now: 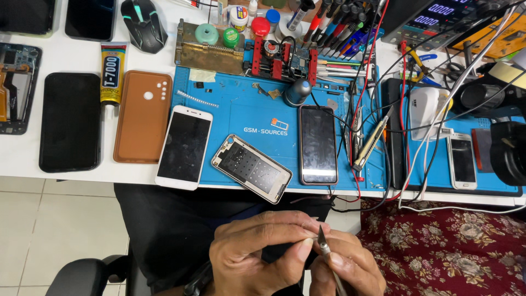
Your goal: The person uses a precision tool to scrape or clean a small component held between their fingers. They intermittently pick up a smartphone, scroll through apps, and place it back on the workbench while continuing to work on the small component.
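A small part, mostly hidden, is pinched in the closed left hand [257, 249]. A thin blade [324, 246] is gripped by the right hand [345, 268], tip pointed up at it.

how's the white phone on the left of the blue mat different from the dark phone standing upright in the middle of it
The white phone has a pale frame and lies tilted, half off the blue mat onto the white table. The dark phone has a black frame, lies straight, and sits wholly on the mat among cables. Both lie screen up with their screens off.
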